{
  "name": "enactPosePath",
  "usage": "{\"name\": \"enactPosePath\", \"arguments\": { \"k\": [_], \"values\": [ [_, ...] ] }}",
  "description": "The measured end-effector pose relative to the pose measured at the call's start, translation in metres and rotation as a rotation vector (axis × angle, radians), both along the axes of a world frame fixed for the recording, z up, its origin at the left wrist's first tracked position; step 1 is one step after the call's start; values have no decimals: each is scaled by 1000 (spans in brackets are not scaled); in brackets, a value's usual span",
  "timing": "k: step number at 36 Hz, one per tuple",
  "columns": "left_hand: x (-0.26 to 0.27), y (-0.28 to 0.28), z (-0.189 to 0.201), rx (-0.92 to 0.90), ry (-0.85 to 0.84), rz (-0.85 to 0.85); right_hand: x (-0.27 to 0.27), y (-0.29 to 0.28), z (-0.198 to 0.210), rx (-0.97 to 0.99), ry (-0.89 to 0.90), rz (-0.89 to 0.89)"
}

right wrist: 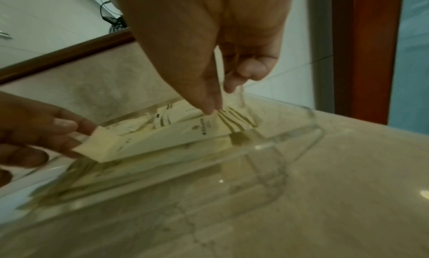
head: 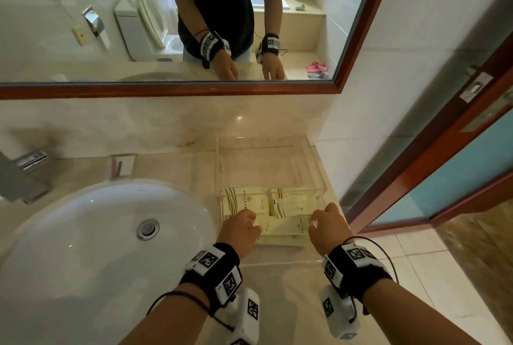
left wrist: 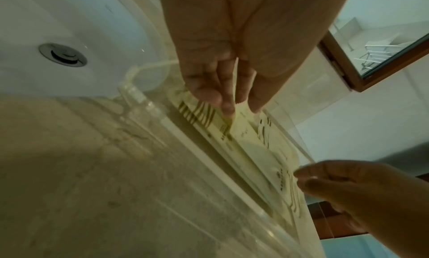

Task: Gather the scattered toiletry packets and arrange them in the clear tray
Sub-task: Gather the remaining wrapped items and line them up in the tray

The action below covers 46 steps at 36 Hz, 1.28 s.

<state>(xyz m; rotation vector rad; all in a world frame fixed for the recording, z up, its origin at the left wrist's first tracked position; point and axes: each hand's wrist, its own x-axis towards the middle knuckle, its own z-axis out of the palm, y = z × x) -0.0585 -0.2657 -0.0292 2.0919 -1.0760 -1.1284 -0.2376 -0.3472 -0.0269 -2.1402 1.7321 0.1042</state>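
Clear glossy plastic tray [head: 311, 150]; cream paper packets [head: 249, 203]; polished marble counter [head: 172, 167]; shiny white ceramic basin [head: 83, 222]; chrome drain [head: 148, 229].

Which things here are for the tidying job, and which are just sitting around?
For the job:
- toiletry packets, cream with brown stripes, lying in the tray
- clear tray on the counter
- left hand and right hand, each at one end of the front packet

Just sitting around:
- white sink
- mirror
- pink slippers, seen in the mirror
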Motion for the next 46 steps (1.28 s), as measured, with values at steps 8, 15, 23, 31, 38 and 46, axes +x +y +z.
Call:
{"name": "enactPosePath", "arguments": {
  "k": [8,15,23,31,38,46],
  "values": [
    [18,4,-2,-53,-216,-169,54,15,3,19,-160,364],
    [23,11,-6,2,-215,-199,74,22,-7,63,-123,387],
    [24,14,-4,-58,-218,-186,70,28,-10,51,-123,408],
    [26,13,-6,-23,-167,-220,83,19,-15,73,-36,406],
    [26,13,-5,20,-200,-256,82,29,-18,41,-2,391],
    [24,8,-3,101,-290,-313,79,29,-17,-52,-18,369]
  ]
}}
